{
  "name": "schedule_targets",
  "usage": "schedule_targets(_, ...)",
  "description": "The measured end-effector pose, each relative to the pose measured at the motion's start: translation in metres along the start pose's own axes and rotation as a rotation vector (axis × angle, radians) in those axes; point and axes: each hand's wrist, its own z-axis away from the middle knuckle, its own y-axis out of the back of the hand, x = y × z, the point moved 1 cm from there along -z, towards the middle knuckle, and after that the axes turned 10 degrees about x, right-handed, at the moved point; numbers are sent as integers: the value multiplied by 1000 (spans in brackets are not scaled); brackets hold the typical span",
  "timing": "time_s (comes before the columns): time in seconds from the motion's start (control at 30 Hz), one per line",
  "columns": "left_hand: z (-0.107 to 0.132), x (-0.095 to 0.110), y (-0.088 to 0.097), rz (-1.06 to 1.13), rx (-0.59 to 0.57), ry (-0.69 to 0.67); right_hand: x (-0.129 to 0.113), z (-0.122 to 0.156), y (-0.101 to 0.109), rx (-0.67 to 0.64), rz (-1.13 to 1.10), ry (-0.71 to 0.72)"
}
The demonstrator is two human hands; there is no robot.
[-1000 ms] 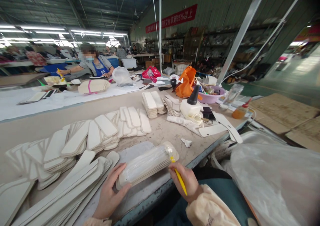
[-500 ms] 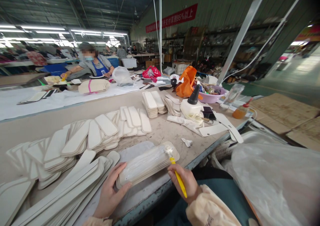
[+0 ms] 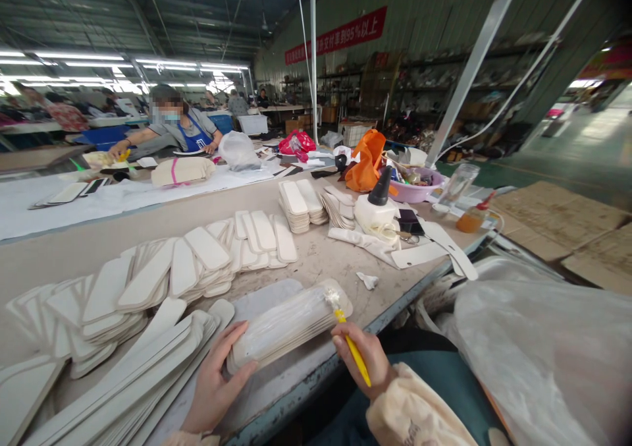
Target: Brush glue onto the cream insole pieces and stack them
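While the left hand (image 3: 214, 383) lies open, bracing the fanned stack of white cut pieces (image 3: 286, 324) at the worktop (image 3: 326, 261) near edge | right hand (image 3: 368, 360) pinches yellow brush (image 3: 345, 331), bristles on the stack's exposed margins.

White oblong pieces (image 3: 207, 248) are lying fanned in overlapping rows across the middle of the tabletop (image 3: 99, 235). Long white strips (image 3: 128, 373) are lying piled at its near left edge. Toward the far right corner, a white bottle (image 3: 378, 209) with a black nozzle is standing before a pink bowl (image 3: 419, 192) and an orange bag (image 3: 368, 159), with a glass jar (image 3: 457, 186) just beside them. At the next table, a person in a blue apron (image 3: 182, 130) is leaning over their work. A red banner (image 3: 336, 34) is hanging on the back wall.
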Motion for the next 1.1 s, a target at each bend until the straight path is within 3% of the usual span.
schedule_targets(0.27,0,1,0,-2,8,-2,5,3,-2,-50,17,-13)
schedule_targets(0.73,0,-2,-2,37,-2,49,9,7,-9,-18,66,21)
schedule_targets(0.93,-2,0,-2,11,24,-20,4,7,-10,6,7,-30)
schedule_targets(1.1,-1,0,-1,-4,22,-57,0,7,-5,49,-57,10)
